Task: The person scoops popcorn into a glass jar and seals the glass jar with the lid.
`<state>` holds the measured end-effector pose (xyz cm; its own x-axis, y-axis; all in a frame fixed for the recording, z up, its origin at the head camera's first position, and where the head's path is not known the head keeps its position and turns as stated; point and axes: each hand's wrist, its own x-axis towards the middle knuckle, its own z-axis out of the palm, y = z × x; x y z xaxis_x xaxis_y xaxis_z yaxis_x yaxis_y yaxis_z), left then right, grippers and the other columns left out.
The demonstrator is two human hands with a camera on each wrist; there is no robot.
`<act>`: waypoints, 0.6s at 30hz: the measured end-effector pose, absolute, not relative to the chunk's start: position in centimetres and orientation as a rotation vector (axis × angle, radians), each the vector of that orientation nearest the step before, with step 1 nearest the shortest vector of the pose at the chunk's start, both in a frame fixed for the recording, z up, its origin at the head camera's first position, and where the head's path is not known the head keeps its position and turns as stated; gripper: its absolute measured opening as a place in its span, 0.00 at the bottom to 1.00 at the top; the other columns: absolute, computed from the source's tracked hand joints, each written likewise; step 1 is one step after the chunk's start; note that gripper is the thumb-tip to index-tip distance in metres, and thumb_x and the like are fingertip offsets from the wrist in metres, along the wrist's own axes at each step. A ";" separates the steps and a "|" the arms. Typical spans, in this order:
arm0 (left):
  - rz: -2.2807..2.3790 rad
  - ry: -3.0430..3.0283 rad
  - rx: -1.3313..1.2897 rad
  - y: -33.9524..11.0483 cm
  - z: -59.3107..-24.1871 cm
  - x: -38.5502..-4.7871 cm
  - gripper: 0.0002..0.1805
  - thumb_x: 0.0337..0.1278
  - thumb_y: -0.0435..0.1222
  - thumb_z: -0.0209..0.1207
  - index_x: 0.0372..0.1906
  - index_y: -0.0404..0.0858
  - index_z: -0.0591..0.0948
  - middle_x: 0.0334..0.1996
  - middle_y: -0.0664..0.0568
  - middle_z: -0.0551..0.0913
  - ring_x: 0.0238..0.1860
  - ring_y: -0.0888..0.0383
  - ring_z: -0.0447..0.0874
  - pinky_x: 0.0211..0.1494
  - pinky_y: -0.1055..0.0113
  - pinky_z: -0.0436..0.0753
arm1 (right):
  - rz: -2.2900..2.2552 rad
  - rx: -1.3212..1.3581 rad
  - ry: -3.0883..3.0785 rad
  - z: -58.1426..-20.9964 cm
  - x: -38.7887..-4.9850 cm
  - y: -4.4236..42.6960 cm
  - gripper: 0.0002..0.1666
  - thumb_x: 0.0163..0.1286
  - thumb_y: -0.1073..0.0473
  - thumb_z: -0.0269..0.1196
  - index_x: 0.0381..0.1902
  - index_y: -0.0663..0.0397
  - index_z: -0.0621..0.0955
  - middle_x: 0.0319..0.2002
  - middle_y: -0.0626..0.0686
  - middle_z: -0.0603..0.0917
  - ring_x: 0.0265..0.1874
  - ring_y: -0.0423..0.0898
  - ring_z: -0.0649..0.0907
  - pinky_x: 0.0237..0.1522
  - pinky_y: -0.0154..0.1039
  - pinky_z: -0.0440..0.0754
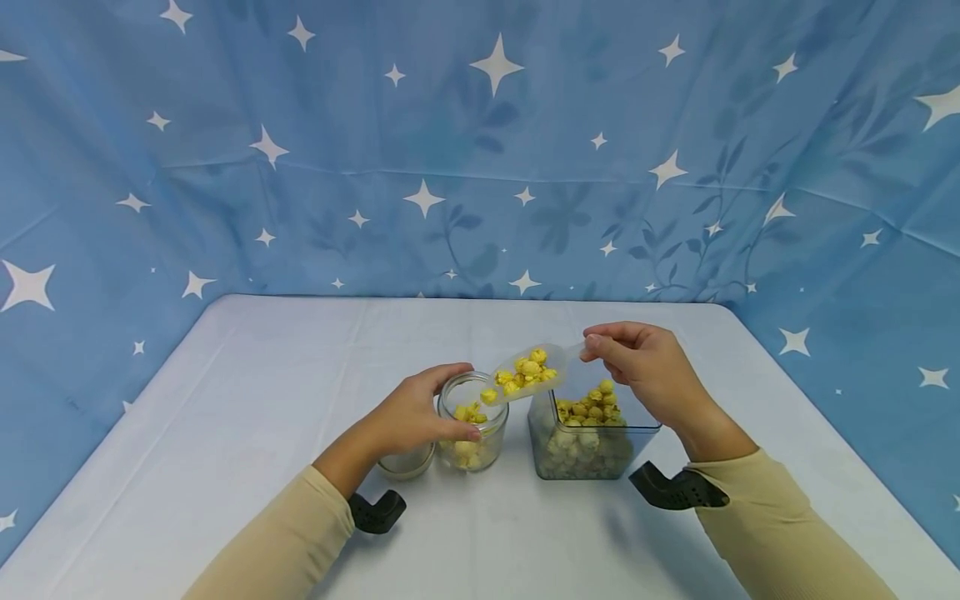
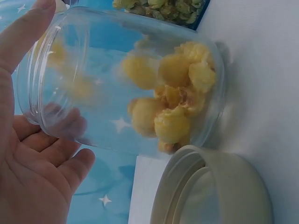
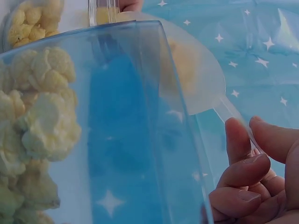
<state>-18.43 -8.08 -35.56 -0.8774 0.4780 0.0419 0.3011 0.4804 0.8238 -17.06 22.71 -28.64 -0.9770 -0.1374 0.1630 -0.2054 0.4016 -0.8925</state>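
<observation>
A clear round jar with some yellow popcorn in its bottom stands on the table, and my left hand grips it near the rim, thumb on one side and fingers on the other. My right hand pinches the thin handle of a translucent scoop. Popcorn fills the scoop, whose tip is tilted over the jar's mouth; one piece is at the lip. Below the right hand is a clear square container partly filled with popcorn.
Beside the jar, under my left wrist, lies a cream-coloured round lid. The white tablecloth spreads around the things, and a blue star-patterned curtain hangs behind the table.
</observation>
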 end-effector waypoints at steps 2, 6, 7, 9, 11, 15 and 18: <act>1.356 2.528 0.680 -8.0 -35.6 -18.4 0.50 0.43 0.49 0.78 0.74 0.41 0.69 0.67 0.49 0.73 0.68 0.46 0.69 0.68 0.44 0.69 | 1.660 0.319 -2.573 -28.6 -17.1 22.7 0.21 0.77 0.55 0.60 0.53 0.71 0.80 0.34 0.49 0.86 0.24 0.45 0.71 0.26 0.35 0.70; 1.353 2.530 0.685 -8.0 -35.5 -18.4 0.50 0.43 0.49 0.78 0.73 0.41 0.69 0.68 0.49 0.73 0.68 0.46 0.69 0.67 0.45 0.70 | 1.661 0.319 -2.573 -28.6 -17.1 22.7 0.21 0.77 0.56 0.60 0.53 0.71 0.80 0.34 0.49 0.86 0.25 0.45 0.71 0.26 0.36 0.70; 1.350 2.533 0.684 -8.0 -35.5 -18.4 0.50 0.43 0.49 0.78 0.73 0.41 0.69 0.67 0.49 0.73 0.68 0.46 0.70 0.67 0.45 0.70 | 1.660 0.321 -2.572 -28.6 -17.1 22.7 0.21 0.77 0.56 0.60 0.53 0.71 0.80 0.34 0.48 0.86 0.25 0.45 0.71 0.26 0.36 0.70; 1.348 2.536 0.682 -8.0 -35.5 -18.4 0.50 0.43 0.49 0.78 0.73 0.41 0.69 0.67 0.49 0.73 0.68 0.46 0.70 0.68 0.45 0.70 | 1.662 0.326 -2.570 -28.6 -17.2 22.7 0.21 0.77 0.56 0.60 0.54 0.71 0.80 0.34 0.48 0.86 0.25 0.45 0.71 0.26 0.36 0.70; 1.349 2.537 0.681 -8.0 -35.5 -18.4 0.50 0.43 0.48 0.78 0.73 0.41 0.69 0.67 0.49 0.73 0.67 0.47 0.70 0.68 0.46 0.70 | 1.669 0.336 -2.564 -28.5 -17.2 22.7 0.21 0.77 0.56 0.60 0.53 0.71 0.80 0.33 0.47 0.86 0.23 0.44 0.70 0.25 0.36 0.69; 1.350 2.539 0.675 -8.0 -35.5 -18.4 0.50 0.42 0.48 0.78 0.73 0.40 0.69 0.65 0.50 0.75 0.67 0.47 0.71 0.67 0.46 0.70 | 1.676 0.352 -2.557 -28.5 -17.2 22.8 0.20 0.77 0.56 0.60 0.53 0.71 0.80 0.33 0.47 0.86 0.21 0.45 0.68 0.24 0.37 0.67; 1.339 2.544 0.673 -8.0 -35.5 -18.4 0.50 0.42 0.49 0.78 0.73 0.40 0.69 0.65 0.50 0.75 0.67 0.47 0.71 0.67 0.45 0.70 | 1.669 0.353 -2.561 -28.5 -17.2 22.9 0.20 0.77 0.56 0.60 0.53 0.71 0.80 0.34 0.47 0.86 0.22 0.45 0.69 0.24 0.36 0.67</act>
<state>-18.41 -8.03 -35.46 -0.8792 0.4745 0.0431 0.3043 0.4896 0.8171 -17.25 22.86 -28.48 -0.9717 -0.1555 0.1780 -0.2257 0.3861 -0.8944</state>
